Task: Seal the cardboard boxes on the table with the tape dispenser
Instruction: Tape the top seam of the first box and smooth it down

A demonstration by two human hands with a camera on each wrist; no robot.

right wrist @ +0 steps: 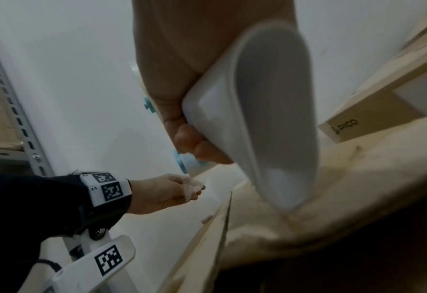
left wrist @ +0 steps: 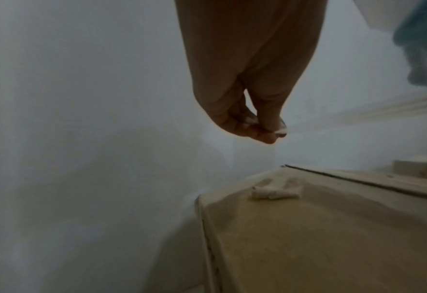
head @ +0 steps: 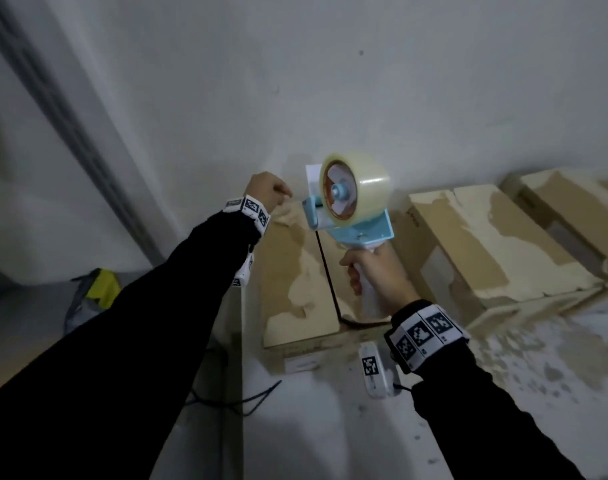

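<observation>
My right hand (head: pixel 371 271) grips the white handle (right wrist: pixel 265 119) of a light-blue tape dispenser (head: pixel 347 206) with a clear tape roll (head: pixel 359 188), held in the air above the nearest cardboard box (head: pixel 295 282). My left hand (head: pixel 271 192) is raised beside the dispenser's front and pinches the free end of the tape (left wrist: pixel 280 129) between thumb and fingertips (right wrist: pixel 195 190). A thin strip of tape (left wrist: pixel 373 109) stretches from that pinch toward the dispenser. The box's top flaps meet at a dark centre seam (head: pixel 328 271). A curl of torn paper (left wrist: pixel 275 191) lies on the box top.
Two more cardboard boxes (head: pixel 486 244) (head: pixel 572 202) lie in a row to the right along the white wall (head: pixel 330 81). The table top (head: pixel 330 427) is speckled white. A grey slotted shelf post (right wrist: pixel 11 111) stands at the left, with a yellow-and-grey bag (head: pixel 94 292) below.
</observation>
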